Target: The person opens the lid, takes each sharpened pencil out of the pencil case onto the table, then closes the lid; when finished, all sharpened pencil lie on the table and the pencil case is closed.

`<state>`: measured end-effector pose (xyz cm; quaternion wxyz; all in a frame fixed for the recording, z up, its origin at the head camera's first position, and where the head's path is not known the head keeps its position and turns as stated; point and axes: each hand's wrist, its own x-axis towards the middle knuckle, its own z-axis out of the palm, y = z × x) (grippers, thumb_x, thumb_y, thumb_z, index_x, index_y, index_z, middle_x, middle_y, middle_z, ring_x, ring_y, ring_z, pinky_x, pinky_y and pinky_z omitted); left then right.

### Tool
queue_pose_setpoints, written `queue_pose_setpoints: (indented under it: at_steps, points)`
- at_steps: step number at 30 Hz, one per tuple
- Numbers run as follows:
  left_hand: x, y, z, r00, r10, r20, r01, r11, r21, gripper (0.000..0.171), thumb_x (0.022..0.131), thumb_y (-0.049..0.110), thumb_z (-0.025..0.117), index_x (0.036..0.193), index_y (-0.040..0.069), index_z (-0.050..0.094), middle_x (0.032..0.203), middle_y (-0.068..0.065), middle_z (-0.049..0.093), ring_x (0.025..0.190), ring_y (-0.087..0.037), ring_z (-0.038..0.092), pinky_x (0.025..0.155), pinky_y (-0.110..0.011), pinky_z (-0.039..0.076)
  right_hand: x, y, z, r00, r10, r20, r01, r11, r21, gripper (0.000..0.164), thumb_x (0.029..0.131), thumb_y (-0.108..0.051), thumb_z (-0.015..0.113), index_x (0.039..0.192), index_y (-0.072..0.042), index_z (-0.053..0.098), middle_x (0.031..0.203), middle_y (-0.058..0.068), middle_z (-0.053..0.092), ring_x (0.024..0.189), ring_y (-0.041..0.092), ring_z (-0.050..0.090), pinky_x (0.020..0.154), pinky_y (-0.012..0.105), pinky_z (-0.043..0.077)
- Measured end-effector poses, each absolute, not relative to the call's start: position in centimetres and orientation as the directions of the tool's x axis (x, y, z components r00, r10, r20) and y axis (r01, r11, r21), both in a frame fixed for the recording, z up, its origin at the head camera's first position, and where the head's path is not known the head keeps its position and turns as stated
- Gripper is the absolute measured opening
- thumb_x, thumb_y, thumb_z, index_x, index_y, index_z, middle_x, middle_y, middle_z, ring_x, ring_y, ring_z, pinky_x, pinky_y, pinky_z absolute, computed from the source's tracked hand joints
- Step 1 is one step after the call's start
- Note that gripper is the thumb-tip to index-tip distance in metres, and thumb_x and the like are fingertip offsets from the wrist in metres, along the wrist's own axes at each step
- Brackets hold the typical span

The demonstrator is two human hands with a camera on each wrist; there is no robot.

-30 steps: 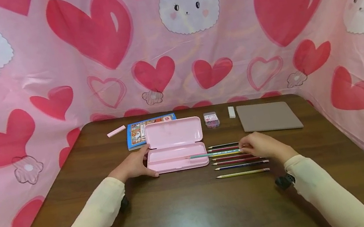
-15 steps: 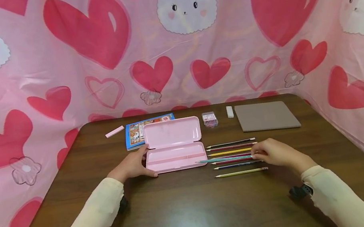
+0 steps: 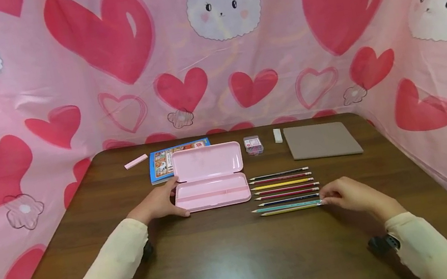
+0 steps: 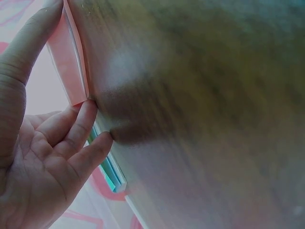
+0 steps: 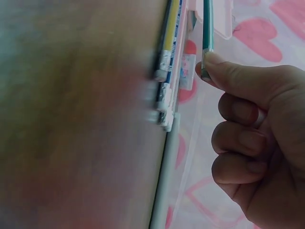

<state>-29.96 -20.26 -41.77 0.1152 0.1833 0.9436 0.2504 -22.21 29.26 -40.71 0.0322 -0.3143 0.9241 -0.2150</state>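
Note:
An open pink pencil case (image 3: 213,201) lies on the table with its lid tipped back. My left hand (image 3: 160,202) holds its left end, thumb at the front edge and fingers toward the hinge side; the left wrist view has the case's pink wall (image 4: 71,62) between thumb and fingers. Between thumb and forefinger, my right hand (image 3: 347,195) pinches the rear end of a teal pencil (image 3: 284,206). In the right wrist view this teal pencil (image 5: 208,28) stands off the tabletop. It hovers by a yellow-green pencil (image 3: 290,210), nearest of the row.
Several pencils (image 3: 282,184) lie in a row right of the case, points to the left. Behind are a blue picture-covered book (image 3: 158,166), a pink strip (image 3: 136,162), a small clear box (image 3: 253,145), a white eraser-like block (image 3: 278,136) and a grey-brown flat board (image 3: 322,141).
My right hand has moved from the case toward the front right, carrying the teal pencil off the case and over the row to its near end. The left hand keeps its hold on the case.

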Motion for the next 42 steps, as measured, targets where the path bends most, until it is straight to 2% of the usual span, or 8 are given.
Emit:
queue_pose_setpoints:
  at_steps: [6,10,17,29,35,42]
  points:
    - [-30.1,-20.3,-41.8,-0.905,0.402,-0.139,0.28,0.809,0.517,0.11,0.063,0.047,0.081,0.144,0.002,0.022,0.132,-0.023,0.049,0.115,-0.033,0.054,0.099,-0.051,0.04,-21.6,29.9,-41.3,-0.783,-0.622,0.029,-0.561,0.684,-0.467,0.006,0.086,-0.015,0.064,0.084,-0.011,0.067,0.073,-0.009,0.062,0.065,-0.006,0.046,0.057,0.019,0.044]
    - [-30.0,-20.3,-41.7,-0.904,0.403,-0.139,0.282,0.81,0.514,0.11,0.063,0.047,0.081,0.144,0.002,0.022,0.131,-0.023,0.05,0.114,-0.033,0.054,0.099,-0.05,0.041,-21.4,30.3,-41.4,-0.782,-0.623,0.012,-0.558,0.691,-0.459,0.007,0.087,-0.017,0.064,0.085,-0.012,0.068,0.082,-0.009,0.066,0.074,-0.005,0.053,0.064,0.023,0.049]
    - [-30.0,-20.4,-41.7,-0.902,0.41,-0.132,0.289,0.804,0.52,0.11,0.063,0.047,0.081,0.143,0.002,0.022,0.13,-0.023,0.05,0.114,-0.034,0.054,0.099,-0.051,0.041,-21.2,30.7,-41.7,-0.8,-0.6,-0.02,-0.532,0.723,-0.441,0.009,0.087,-0.021,0.064,0.086,-0.014,0.069,0.084,-0.01,0.067,0.078,-0.005,0.055,0.067,0.024,0.05]
    - [-30.1,-20.3,-41.7,-0.902,0.407,-0.144,0.28,0.806,0.521,0.11,0.064,0.048,0.08,0.144,0.001,0.021,0.129,-0.024,0.051,0.115,-0.034,0.053,0.099,-0.051,0.04,-21.4,30.6,-41.6,-0.812,-0.583,-0.032,-0.516,0.741,-0.429,0.006,0.084,-0.018,0.067,0.082,-0.013,0.068,0.079,-0.011,0.065,0.07,-0.006,0.05,0.06,0.021,0.045]
    - [-30.0,-20.4,-41.7,-0.9,0.412,-0.141,0.285,0.801,0.527,0.109,0.064,0.047,0.081,0.143,0.0,0.022,0.129,-0.024,0.051,0.115,-0.034,0.053,0.099,-0.051,0.04,-21.4,30.4,-41.6,-0.82,-0.571,-0.046,-0.498,0.75,-0.436,0.004,0.081,-0.017,0.069,0.081,-0.015,0.066,0.07,-0.014,0.057,0.062,-0.006,0.043,0.054,0.018,0.04]
    - [-29.9,-20.4,-41.7,-0.903,0.402,-0.15,0.266,0.8,0.538,0.111,0.063,0.047,0.081,0.145,0.003,0.02,0.129,-0.023,0.052,0.116,-0.033,0.053,0.1,-0.05,0.04,-21.5,29.8,-40.9,-0.856,-0.517,-0.01,-0.455,0.763,-0.459,0.014,0.081,-0.025,0.071,0.088,-0.012,0.07,0.07,-0.013,0.058,0.062,-0.005,0.043,0.054,0.019,0.04]
